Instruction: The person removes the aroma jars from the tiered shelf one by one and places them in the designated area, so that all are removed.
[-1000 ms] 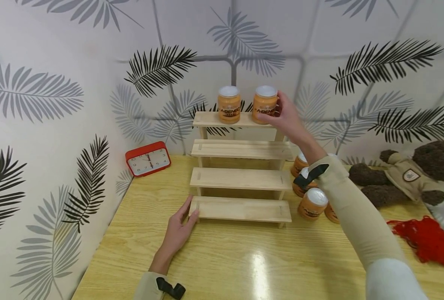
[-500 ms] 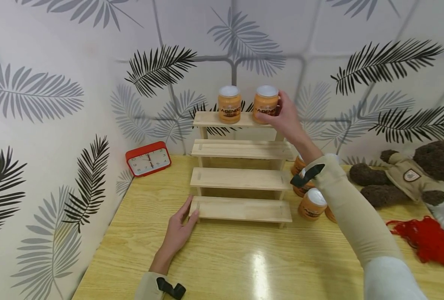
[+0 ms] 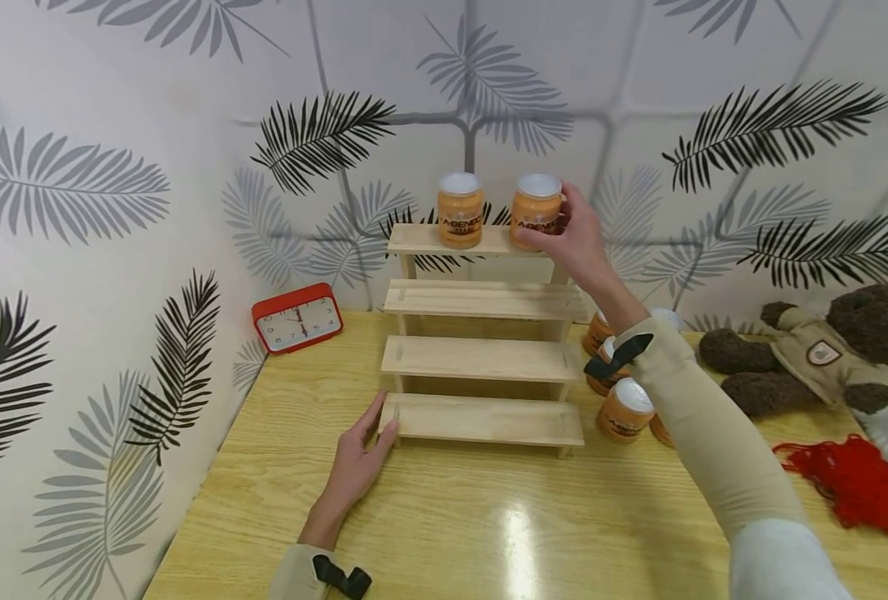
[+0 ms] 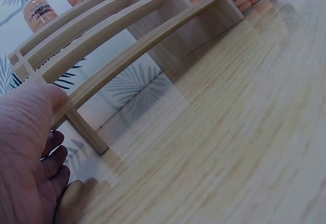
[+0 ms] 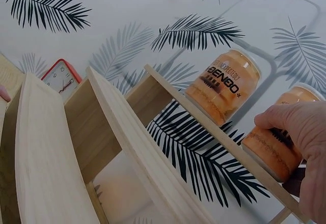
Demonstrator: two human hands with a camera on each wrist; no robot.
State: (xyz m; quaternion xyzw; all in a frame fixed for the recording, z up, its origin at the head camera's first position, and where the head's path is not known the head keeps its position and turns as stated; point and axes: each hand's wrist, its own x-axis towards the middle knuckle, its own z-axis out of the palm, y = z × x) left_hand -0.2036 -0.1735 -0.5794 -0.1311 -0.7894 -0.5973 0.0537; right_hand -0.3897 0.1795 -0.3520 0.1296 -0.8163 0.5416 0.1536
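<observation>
A pale wooden shelf (image 3: 481, 357) with stepped boards stands on the table against the wall. On its top board sit two orange jars with whitish lids and dark lettering. My right hand (image 3: 580, 242) holds the right-hand jar (image 3: 531, 215), thumb across its front and fingers behind its right side. The other jar (image 3: 459, 212) stands a small gap to the left. Down at the lowest board's left end, my left hand (image 3: 361, 450) grips the shelf. In the left wrist view the thumb (image 4: 51, 95) lies on the board's end, with curled fingers below it.
Several more orange jars (image 3: 625, 410) stand right of the shelf, partly hidden by the right forearm. A red alarm clock (image 3: 298, 320) is at the left by the wall. Farther right lie a brown teddy bear (image 3: 796, 358) and a heap of red yarn (image 3: 856, 483).
The held jar and my right hand have shifted slightly right along the top board, widening the gap between the two jars. My left hand keeps its grip in the same place.
</observation>
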